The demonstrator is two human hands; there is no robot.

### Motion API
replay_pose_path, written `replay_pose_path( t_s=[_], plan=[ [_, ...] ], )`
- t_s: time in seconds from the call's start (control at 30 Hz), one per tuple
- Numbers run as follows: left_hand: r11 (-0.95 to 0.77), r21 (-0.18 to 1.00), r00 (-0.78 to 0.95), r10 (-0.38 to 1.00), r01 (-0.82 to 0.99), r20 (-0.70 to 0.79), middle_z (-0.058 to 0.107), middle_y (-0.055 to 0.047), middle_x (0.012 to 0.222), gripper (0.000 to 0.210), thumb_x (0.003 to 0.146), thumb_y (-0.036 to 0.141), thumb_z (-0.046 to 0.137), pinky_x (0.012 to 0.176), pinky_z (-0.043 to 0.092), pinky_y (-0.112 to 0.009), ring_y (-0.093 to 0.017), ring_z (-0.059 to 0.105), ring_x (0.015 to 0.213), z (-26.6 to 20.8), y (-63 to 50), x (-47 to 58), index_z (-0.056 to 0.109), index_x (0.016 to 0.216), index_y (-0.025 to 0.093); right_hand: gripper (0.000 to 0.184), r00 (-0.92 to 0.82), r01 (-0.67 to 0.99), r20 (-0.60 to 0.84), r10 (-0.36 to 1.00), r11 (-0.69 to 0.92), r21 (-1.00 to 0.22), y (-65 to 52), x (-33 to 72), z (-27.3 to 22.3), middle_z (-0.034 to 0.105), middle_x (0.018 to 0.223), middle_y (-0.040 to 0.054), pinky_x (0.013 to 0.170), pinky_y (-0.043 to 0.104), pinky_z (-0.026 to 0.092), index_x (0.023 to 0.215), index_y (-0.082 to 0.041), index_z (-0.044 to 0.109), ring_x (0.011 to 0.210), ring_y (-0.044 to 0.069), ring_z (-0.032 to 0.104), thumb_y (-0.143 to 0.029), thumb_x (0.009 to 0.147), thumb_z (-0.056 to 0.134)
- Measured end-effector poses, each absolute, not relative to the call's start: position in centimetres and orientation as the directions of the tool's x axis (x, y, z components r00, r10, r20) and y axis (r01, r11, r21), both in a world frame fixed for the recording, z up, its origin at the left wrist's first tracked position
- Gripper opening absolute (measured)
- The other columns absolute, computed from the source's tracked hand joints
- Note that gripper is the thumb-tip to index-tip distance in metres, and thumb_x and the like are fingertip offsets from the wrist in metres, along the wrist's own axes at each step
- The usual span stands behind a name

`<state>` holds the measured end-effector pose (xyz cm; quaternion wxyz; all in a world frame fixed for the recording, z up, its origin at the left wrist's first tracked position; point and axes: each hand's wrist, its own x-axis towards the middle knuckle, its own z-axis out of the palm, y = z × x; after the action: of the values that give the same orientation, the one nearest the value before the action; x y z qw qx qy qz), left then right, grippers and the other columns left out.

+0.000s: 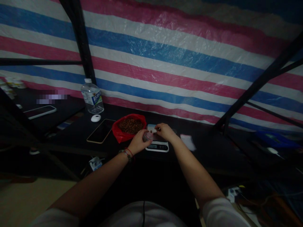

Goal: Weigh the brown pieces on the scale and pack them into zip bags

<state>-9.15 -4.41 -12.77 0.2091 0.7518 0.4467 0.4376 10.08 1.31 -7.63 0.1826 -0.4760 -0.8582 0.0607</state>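
My left hand (pixel 139 140) is closed around a small clear, pinkish round container (pixel 147 136), tilted over the near left part of a white digital scale (pixel 163 147). On the far side of the scale, my right hand (pixel 165 130) has thumb and fingers pinched together; what they hold is too small and dark to make out. Something whitish shows between the two hands on the scale. Just left of the scale sits an open red plastic bag (pixel 118 134) full of small brown dried pieces (pixel 131 125), close beside my left hand.
A phone (pixel 100 130) lies left of the red bag, with a white rounded case (pixel 96 118) and a clear bottle (pixel 92 99) behind it. Right of the scale is a white packet (pixel 188 142). Black metal posts (pixel 81 41) frame the black table before a striped sheet (pixel 165 63).
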Motion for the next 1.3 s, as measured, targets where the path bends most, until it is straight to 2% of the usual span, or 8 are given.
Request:
replay_pose_path(
  t_s=[0.17,0.3,0.57,0.73,0.87,1.0,1.1,1.3],
  plan=[
    [-0.474,0.723,0.211,0.878,0.502,0.430,0.061,-0.009,0.106,0.044,0.071,0.034,0.064,0.086,0.046,-0.036,-0.023,0.059,0.097,-12.5,-4.5,-9.1,0.053,0.109,0.016,0.024,-0.421,0.588,0.334,0.844,0.534,-0.608,0.4,8.9,-7.0,0.068,0.090,0.0034,0.073,0.025,0.048,0.093,-0.017,0.067,0.079,0.014,0.062,-0.012,0.071,0.057],
    [-0.482,0.729,0.187,0.872,0.485,0.452,0.061,-0.008,0.102,0.044,0.070,0.032,0.065,0.084,0.047,-0.035,-0.022,0.059,0.093,-12.2,-4.6,-8.9,0.053,0.109,0.016,0.025,-0.453,0.485,0.298,0.840,0.513,-0.708,-1.0,7.1,-6.4,0.068,0.089,0.0015,0.071,0.024,0.049,0.094,-0.018,0.066,0.076,0.013,0.063,-0.013,0.072,0.056],
    [-0.481,0.764,0.167,0.874,0.429,0.457,0.061,-0.005,0.094,0.033,0.073,0.030,0.061,0.074,0.048,-0.030,-0.018,0.060,0.084,-12.5,-4.5,-8.8,0.054,0.103,0.016,0.017,-0.539,0.572,0.197,0.819,0.528,-0.628,-2.1,5.8,-5.8,0.067,0.085,0.0001,0.068,0.022,0.047,0.087,-0.020,0.069,0.073,0.012,0.063,-0.014,0.071,0.064],
    [-0.461,0.777,0.133,0.883,0.429,0.450,0.062,-0.005,0.094,0.037,0.072,0.033,0.063,0.075,0.047,-0.030,-0.018,0.060,0.084,-12.6,-4.5,-8.9,0.054,0.104,0.016,0.016,-0.538,0.591,0.251,0.805,0.572,-0.568,-1.8,6.2,-5.1,0.067,0.090,0.0017,0.071,0.023,0.047,0.087,-0.020,0.070,0.077,0.012,0.062,-0.015,0.074,0.062],
    [-0.406,0.801,0.027,0.897,0.439,0.440,0.062,-0.005,0.092,0.039,0.073,0.036,0.062,0.076,0.048,-0.032,-0.018,0.061,0.082,-12.8,-4.4,-9.1,0.052,0.105,0.016,0.019,-0.478,0.623,0.325,0.816,0.576,-0.530,-0.9,7.5,-5.1,0.066,0.093,0.0039,0.075,0.025,0.046,0.092,-0.018,0.069,0.080,0.013,0.060,-0.013,0.079,0.056],
    [-0.372,0.828,-0.105,0.886,0.419,0.452,0.062,-0.004,0.090,0.038,0.075,0.038,0.061,0.077,0.048,-0.033,-0.019,0.062,0.082,-13.2,-4.0,-9.4,0.049,0.104,0.017,0.013,-0.494,0.716,0.263,0.829,0.559,-0.419,-0.5,8.2,-6.2,0.063,0.085,0.0042,0.074,0.026,0.043,0.086,-0.017,0.070,0.078,0.014,0.058,-0.023,0.075,0.065],
    [-0.368,0.836,-0.125,0.884,0.406,0.450,0.062,-0.005,0.091,0.040,0.075,0.039,0.061,0.078,0.049,-0.034,-0.019,0.062,0.082,-13.4,-3.8,-9.4,0.049,0.105,0.017,0.022,-0.499,0.746,0.237,0.833,0.553,-0.371,-0.8,7.7,-7.6,0.060,0.087,0.0038,0.075,0.026,0.043,0.089,-0.019,0.069,0.079,0.015,0.056,-0.033,0.071,0.070],
    [-0.365,0.838,-0.120,0.888,0.406,0.444,0.063,-0.006,0.092,0.039,0.075,0.039,0.061,0.078,0.048,-0.034,-0.020,0.062,0.083,-13.3,-3.8,-9.4,0.050,0.105,0.017,0.040,-0.446,0.814,0.292,0.846,0.519,-0.261,-0.2,7.2,-9.8,0.058,0.110,0.0078,0.091,0.034,0.037,0.110,-0.021,0.063,0.104,0.022,0.050,-0.036,0.073,0.068]
  ],
)
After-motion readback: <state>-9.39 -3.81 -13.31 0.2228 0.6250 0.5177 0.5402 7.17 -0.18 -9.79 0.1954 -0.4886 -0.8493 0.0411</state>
